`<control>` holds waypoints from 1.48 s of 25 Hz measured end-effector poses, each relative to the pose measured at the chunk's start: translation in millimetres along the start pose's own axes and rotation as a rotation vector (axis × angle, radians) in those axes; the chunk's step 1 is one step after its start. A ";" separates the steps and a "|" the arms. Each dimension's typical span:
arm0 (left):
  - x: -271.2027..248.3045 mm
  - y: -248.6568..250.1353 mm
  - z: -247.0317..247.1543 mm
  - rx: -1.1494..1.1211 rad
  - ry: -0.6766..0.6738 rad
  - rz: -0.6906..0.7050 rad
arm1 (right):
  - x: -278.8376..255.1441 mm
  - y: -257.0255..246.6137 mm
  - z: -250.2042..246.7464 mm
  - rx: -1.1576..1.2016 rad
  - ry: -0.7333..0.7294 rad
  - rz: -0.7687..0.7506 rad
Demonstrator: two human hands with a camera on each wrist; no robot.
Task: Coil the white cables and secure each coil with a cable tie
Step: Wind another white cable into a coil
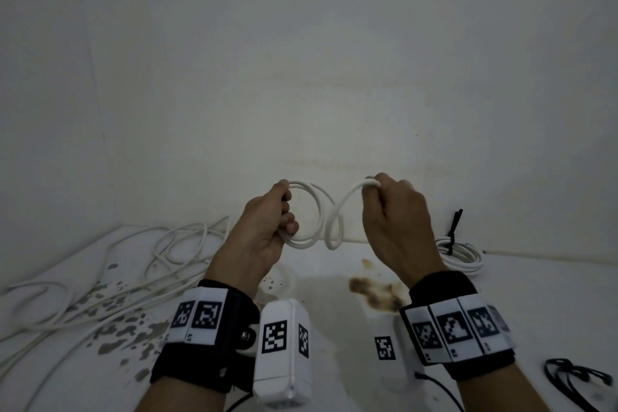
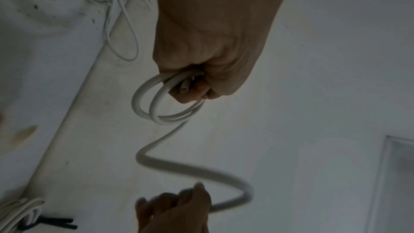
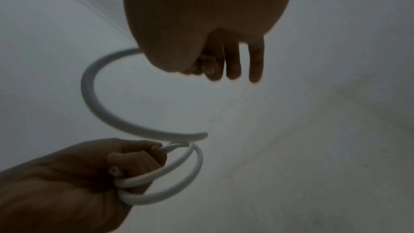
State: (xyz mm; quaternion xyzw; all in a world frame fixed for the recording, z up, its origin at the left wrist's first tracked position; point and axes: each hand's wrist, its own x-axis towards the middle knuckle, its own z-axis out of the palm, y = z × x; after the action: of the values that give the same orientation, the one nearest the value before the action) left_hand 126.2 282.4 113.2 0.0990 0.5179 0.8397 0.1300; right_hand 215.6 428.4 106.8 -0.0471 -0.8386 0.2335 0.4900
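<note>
White cable point(image 1: 329, 211): round loops, standing upright, running left to right between the hands.
Left hand point(image 1: 267, 227): grips the loops.
Right hand point(image 1: 398, 227): pinches the free part.

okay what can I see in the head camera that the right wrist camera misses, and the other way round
Only the head view shows the loose white cables at left, the finished coil with its black cable tie at right, and spare black ties near the front. Only the right wrist view shows the cable's cut end poking from the left hand. Both show the left hand gripping the coil and the right hand pinching the free length.
</note>
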 end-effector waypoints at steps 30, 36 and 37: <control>-23.8 -5.6 23.6 0.059 -0.364 -0.153 | -18.4 -16.6 34.2 0.808 -0.049 0.459; -17.9 0.3 6.7 0.216 -0.369 -0.161 | 0.8 2.9 -3.0 0.664 -0.372 0.347; -17.7 0.6 5.4 0.236 -0.367 -0.162 | 1.8 4.7 -8.9 0.558 -0.396 0.268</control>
State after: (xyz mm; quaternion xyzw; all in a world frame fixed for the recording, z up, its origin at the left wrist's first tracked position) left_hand 144.5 281.0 115.5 0.2225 0.5864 0.7281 0.2766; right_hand 221.4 436.2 109.8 0.0249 -0.8074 0.5201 0.2773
